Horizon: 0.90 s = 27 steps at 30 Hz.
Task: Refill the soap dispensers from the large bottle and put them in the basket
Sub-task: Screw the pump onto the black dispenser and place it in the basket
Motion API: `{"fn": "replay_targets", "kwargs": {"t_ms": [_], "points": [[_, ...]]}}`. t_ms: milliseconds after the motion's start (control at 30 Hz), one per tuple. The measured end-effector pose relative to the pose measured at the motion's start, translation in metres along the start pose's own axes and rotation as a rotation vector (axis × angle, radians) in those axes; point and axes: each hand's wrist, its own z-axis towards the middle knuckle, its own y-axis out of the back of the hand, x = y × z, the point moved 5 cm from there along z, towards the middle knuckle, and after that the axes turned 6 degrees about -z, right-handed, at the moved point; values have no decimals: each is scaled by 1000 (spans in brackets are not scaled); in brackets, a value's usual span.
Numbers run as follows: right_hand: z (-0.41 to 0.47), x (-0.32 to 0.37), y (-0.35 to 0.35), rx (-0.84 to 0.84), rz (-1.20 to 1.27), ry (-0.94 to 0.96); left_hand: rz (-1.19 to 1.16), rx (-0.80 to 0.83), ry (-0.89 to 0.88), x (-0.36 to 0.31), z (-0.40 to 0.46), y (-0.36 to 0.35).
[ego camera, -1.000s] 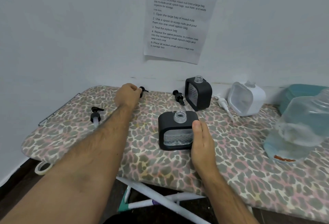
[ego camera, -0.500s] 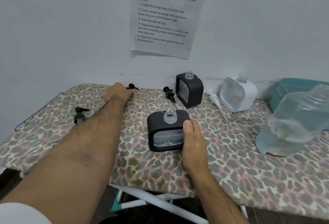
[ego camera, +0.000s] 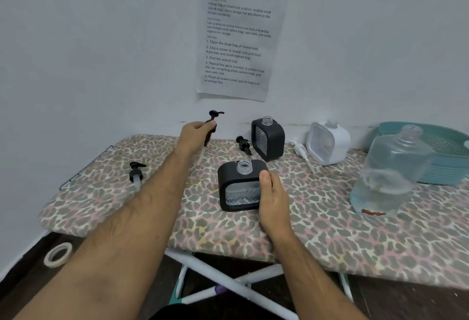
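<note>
Front and centre, the near black square soap dispenser (ego camera: 241, 189) stands upright with its clear neck open, clear liquid low in its window, the right hand (ego camera: 272, 197) gripping its side. Behind it, a second black dispenser (ego camera: 267, 139) stands uncapped; a white dispenser (ego camera: 327, 143) sits tilted to its right. One black pump top (ego camera: 212, 125) is held aloft in the left hand (ego camera: 194, 135); another black one (ego camera: 243, 144), a third (ego camera: 135, 171) and a white pump (ego camera: 302, 152) lie on the bench. The large clear bottle (ego camera: 390, 172) stands open, partly full, beside the teal basket (ego camera: 446, 157).
</note>
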Motion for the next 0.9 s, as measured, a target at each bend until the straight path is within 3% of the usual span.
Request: {"fn": "replay_targets", "kwargs": {"t_ms": [133, 400, 900], "points": [[-1, 2, 1, -2, -9, -25, -164, -1, 9, -24, -26, 1], [-3, 4, 0, -3, -17, -33, -371, -45, -158, -79, -72, 13], [-2, 4, 0, 6, -26, -47, -330, -1, -314, -71, -110, -21]]}}
